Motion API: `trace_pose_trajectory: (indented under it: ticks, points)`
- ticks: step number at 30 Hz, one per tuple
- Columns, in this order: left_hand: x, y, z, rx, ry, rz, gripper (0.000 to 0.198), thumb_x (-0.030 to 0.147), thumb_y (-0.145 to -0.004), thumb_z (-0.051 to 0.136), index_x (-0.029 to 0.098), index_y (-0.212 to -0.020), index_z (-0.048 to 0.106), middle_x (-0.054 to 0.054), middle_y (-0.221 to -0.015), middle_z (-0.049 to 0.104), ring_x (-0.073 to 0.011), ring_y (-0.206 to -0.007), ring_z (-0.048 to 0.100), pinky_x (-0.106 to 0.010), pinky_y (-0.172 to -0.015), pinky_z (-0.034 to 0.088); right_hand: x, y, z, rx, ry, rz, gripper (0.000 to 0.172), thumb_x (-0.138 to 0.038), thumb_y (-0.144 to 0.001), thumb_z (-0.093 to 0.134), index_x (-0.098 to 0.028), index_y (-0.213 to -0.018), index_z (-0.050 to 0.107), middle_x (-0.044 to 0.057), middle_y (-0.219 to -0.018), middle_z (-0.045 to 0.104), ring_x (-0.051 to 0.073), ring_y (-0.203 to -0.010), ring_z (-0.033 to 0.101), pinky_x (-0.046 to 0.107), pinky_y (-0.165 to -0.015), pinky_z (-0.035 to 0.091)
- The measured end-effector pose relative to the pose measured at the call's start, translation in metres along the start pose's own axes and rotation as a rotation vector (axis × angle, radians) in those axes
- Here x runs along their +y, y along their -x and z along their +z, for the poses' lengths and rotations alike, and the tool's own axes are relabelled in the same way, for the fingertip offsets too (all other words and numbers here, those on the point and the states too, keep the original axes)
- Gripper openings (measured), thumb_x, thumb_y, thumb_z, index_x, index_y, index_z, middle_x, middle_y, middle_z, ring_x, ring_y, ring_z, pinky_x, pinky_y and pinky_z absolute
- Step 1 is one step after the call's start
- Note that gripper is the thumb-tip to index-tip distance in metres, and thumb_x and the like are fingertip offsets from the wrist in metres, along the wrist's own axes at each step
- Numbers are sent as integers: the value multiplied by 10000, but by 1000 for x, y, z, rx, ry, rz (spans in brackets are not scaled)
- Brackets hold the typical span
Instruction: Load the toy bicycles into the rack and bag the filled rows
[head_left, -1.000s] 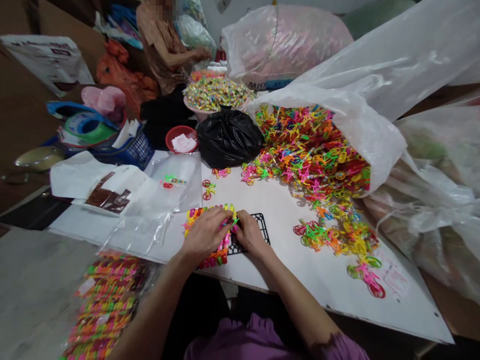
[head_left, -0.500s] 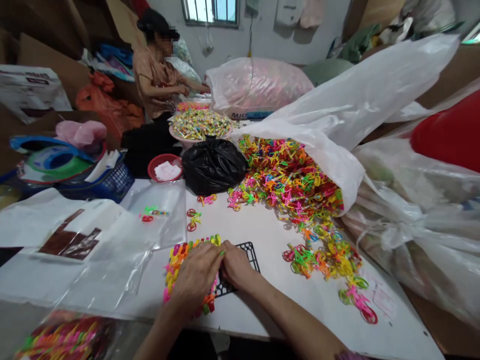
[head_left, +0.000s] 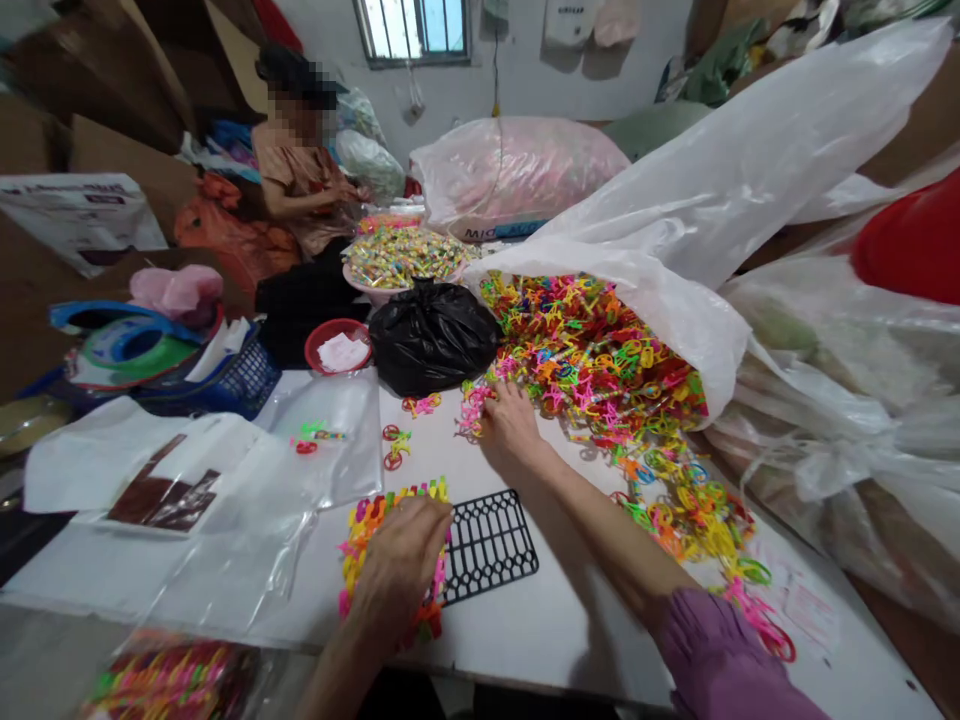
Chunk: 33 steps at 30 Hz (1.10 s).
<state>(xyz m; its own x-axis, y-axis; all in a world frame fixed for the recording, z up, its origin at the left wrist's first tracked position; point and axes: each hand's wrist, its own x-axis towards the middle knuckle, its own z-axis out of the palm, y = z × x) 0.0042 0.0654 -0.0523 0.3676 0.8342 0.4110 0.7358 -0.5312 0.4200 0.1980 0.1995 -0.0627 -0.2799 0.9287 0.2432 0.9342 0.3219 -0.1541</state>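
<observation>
My left hand [head_left: 401,560] lies over a black plastic grid rack [head_left: 491,548], its fingers bent and pressed together by the filled part. Whatever is under those fingertips is hidden. Rows of small colourful plastic pieces [head_left: 365,525] fill the rack's left part, while the right part shows bare slots. Reaching forward, my right hand [head_left: 511,420] has its fingers closed around a pink toy bicycle [head_left: 472,410] at the near edge of a big heap of toy bicycles [head_left: 592,350]. A yellow-green toy bicycle with red wheels [head_left: 396,447] lies apart on the table [head_left: 427,450].
The heap spills from a white plastic bag [head_left: 720,370]. A black tied bag [head_left: 435,335] stands beside it. Clear bags [head_left: 352,450] cover the table's left. Behind are a red bowl [head_left: 337,345], a blue basket [head_left: 232,375] and a basin of small pieces [head_left: 405,262]. A co-worker [head_left: 300,180] sits behind.
My right hand has left the rack and moved forward to the edge of the toy heap, uncovering bare slots. My left hand stays at the rack. The view has shifted slightly.
</observation>
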Motion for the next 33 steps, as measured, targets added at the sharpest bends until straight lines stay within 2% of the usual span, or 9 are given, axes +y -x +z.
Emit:
trace_pose_trajectory:
  ticks: [2, 5, 8, 11, 16, 22, 26, 29, 33]
  points:
    - [3, -1, -2, -29, -20, -8, 178, 235, -879, 429, 198, -856, 602, -35, -790, 637, -163, -779, 586, -308, -734, 480, -4, 32, -4, 17, -103, 52, 134, -219, -823, 538, -165, -876, 649, 132, -1066, 546, 246, -993, 448, 354, -814, 336]
    - [5, -5, -4, -76, -55, -30, 183, 238, -877, 432, 183, -850, 605, -46, -797, 633, -179, -800, 571, -325, -776, 459, -19, 89, -10, -101, -436, 91, 128, -246, -831, 526, -173, -862, 626, 50, -856, 586, 161, -783, 505, 259, -688, 359]
    - [6, -8, -4, -121, -48, -59, 188, 240, -878, 436, 169, -876, 610, -56, -841, 634, -181, -841, 568, -322, -812, 449, -51, 140, -9, -175, -758, 152, 120, -251, -822, 511, -176, -872, 591, -7, -729, 571, 118, -644, 482, 215, -590, 339]
    - [8, -7, -8, -113, -62, -61, 195, 230, -877, 442, 159, -918, 618, -63, -892, 631, -180, -885, 564, -316, -839, 446, -83, 169, 5, -151, -896, 214, 88, -176, -779, 496, -171, -823, 572, -8, -722, 569, 118, -644, 483, 212, -584, 338]
    - [26, 17, -27, 57, -137, -80, 203, 224, -873, 456, 167, -1003, 601, -69, -972, 619, -187, -957, 545, -330, -893, 423, -102, 173, 18, -80, -924, 219, 106, -158, -776, 461, -171, -819, 557, 8, -742, 551, 129, -674, 489, 223, -609, 356]
    - [51, 54, -20, -90, -97, -31, 321, 293, -827, 548, 164, -1120, 526, -68, -971, 625, -206, -920, 558, -339, -811, 458, -100, 177, 11, -92, -759, 62, 121, -154, -779, 415, -179, -840, 517, 27, -791, 507, 152, -709, 465, 247, -633, 372]
    - [51, 52, -9, -3, -164, 25, 185, 251, -876, 469, 172, -1002, 579, -41, -858, 642, -183, -828, 577, -316, -754, 469, -101, 175, 9, -169, -656, 19, 97, -156, -789, 418, -173, -839, 499, 37, -803, 502, 154, -711, 459, 250, -639, 371]
    - [48, 49, -4, 74, -250, 99, 204, 183, -897, 402, 168, -879, 605, -33, -808, 651, -165, -777, 582, -300, -730, 465, -95, 169, 4, -231, -672, -14, 92, -158, -797, 436, -163, -846, 514, 30, -800, 523, 139, -709, 472, 235, -634, 363]
    - [41, 61, 4, 171, -316, 208, 311, 125, -908, 319, 197, -799, 601, -7, -744, 654, -147, -716, 586, -300, -707, 445, -62, 142, -3, -544, -769, -194, 91, -180, -780, 501, -162, -803, 587, -23, -682, 555, 97, -601, 474, 191, -548, 330]
